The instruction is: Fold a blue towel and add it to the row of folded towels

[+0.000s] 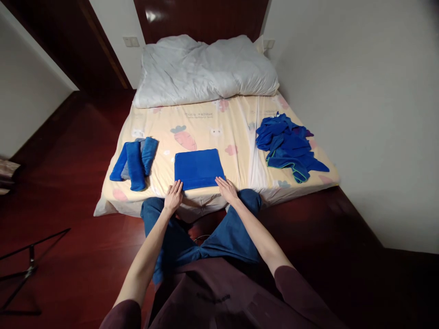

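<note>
Lightly, the left hand [173, 196] and right hand [227, 190], each with an open grip, rest on the near corners of a smooth blue rectangular cloth [199, 165] near the bed's [161, 125] front edge. Patterned sheet [236, 132] separates it from folded cloths [135, 162] left, a crumpled heap [284, 141] right, and the pale quilt [209, 68] beyond.

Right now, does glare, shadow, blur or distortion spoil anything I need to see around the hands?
Head view: left hand, right hand and flat blue cloth look clear, no obvious motion blur; head view: a glare patch on the dark headboard, away from the hands; head view: the floor falls into deep shadow at lower right; head view: the door frame slants, likely wide-angle distortion.
</note>
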`<state>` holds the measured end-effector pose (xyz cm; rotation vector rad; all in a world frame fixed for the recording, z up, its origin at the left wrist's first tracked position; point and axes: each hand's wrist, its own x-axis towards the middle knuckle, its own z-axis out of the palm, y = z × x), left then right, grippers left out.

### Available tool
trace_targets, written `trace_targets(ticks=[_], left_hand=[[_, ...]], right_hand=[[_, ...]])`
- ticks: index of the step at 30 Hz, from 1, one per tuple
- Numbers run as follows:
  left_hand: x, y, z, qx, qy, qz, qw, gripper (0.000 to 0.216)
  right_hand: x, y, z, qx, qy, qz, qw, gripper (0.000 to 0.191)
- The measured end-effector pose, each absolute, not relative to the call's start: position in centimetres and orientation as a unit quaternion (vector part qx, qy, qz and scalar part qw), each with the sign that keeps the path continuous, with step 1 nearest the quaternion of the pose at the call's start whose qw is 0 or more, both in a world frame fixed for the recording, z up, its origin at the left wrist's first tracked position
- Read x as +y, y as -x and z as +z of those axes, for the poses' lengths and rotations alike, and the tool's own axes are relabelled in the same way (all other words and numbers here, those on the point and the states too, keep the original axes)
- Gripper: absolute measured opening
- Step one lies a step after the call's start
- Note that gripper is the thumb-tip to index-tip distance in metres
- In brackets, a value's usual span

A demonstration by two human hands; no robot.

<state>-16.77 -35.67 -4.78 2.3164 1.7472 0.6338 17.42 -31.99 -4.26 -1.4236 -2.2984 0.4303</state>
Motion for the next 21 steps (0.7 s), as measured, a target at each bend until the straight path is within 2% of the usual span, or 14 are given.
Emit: trace_targets(ticks=[5, 13, 21], left_hand=[[-35.0, 17.1, -5.1, 0.599, -0.765, 0.221, 0.09, 0.068], [-31.4, 16.8, -4.7, 0.597, -0.767, 0.209, 0.112, 0.06], [-36.1, 20.3, -4.7, 0.523, -0.827, 0.158, 0.132, 0.066]], right_hand=[[-31.5, -17.4, -4.7, -0.809, 0.522, 0.155, 0.222, 0.065], [-28.8, -16.8, -4.7, -0.79, 0.545, 0.175, 0.219, 0.067], [-33.8, -19.8, -6.5, -0.831, 0.474, 0.165, 0.241, 0.071]])
